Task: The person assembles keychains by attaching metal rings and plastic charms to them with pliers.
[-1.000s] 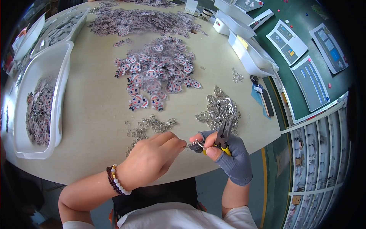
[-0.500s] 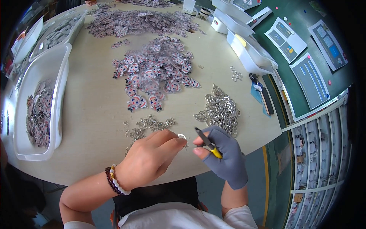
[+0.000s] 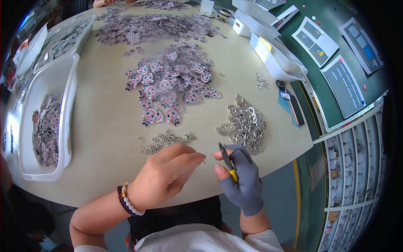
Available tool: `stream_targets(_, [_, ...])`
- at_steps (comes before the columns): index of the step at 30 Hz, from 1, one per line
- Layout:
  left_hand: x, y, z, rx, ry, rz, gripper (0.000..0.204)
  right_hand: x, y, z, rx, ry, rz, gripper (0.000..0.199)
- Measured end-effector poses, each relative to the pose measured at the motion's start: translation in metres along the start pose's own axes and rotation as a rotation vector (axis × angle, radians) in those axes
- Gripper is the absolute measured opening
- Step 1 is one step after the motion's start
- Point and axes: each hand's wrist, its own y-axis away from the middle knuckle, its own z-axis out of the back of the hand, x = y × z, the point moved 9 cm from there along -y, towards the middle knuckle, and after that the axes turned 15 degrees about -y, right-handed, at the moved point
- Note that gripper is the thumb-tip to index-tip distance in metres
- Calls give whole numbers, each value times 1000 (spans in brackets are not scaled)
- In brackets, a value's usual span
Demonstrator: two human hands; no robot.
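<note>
My left hand [image 3: 166, 174], bare with beaded bracelets [image 3: 128, 199] at the wrist, pinches a small metal ring [image 3: 204, 160] at its fingertips. Opposite it, my right hand [image 3: 244, 180], in a grey fingerless glove, grips pliers [image 3: 231, 171] with a dark tip and yellow handle. The plier tip points up and away, apart from the ring. Just beyond my left hand lies a heap of small metal links [image 3: 166, 140]. Past my right hand is a pile of larger silver key rings [image 3: 247, 126]. Farther off, printed clear character charms [image 3: 168, 86] lie heaped.
A white bin [image 3: 69, 126] at the left holds ringed charms [image 3: 47, 130]. More charms [image 3: 155, 27] cover the far table, near another person's hand [image 3: 100, 3]. White trays [image 3: 277, 63] and a black-handled tool [image 3: 296, 110] lie along the right edge. Shelving [image 3: 357, 168] stands beyond.
The bright ring seen above my left fingertips is no longer visible there; a small ring shows at the tips. My right hand has shifted slightly left and turned the pliers more upright.
</note>
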Motion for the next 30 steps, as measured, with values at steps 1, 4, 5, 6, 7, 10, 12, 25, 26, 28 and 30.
stream_targets(1, [1, 0, 1, 0, -5, 2, 29, -1, 0, 2, 1, -5, 2, 24])
stream_targets(4, [0, -1, 4, -42, 23, 11, 30, 4, 3, 5, 35, 173, 76, 27])
stream_targets(5, [1, 0, 5, -52, 30, 19, 30, 2, 5, 4, 57, 212, 70, 29])
stream_targets(6, [2, 0, 5, -62, 36, 28, 31, 1, 7, 3, 79, 251, 65, 31])
stream_targets(7, [2, 0, 5, -60, 35, 28, 31, 1, 8, 2, 77, 249, 65, 31])
stream_targets(10, [0, 0, 7, -87, -8, 6, 30, 4, 10, -2, 59, 303, 70, 33])
stream_targets(12, [-3, 0, 10, -119, -61, -29, 28, 7, 10, -5, 67, 363, 77, 35])
stream_targets(25, [-4, 0, 11, -147, -181, -88, 24, 4, 9, -14, 70, 356, 80, 19])
stream_targets(26, [-4, 0, 11, -150, -214, -95, 23, 0, 8, -15, 74, 342, 77, 19])
stream_targets(28, [-4, -1, 15, -153, -252, -100, 23, 0, 4, -18, 78, 321, 77, 20])
stream_targets(30, [-6, -3, 22, -123, -362, -120, 26, -9, -4, -23, 119, 174, -39, 21])
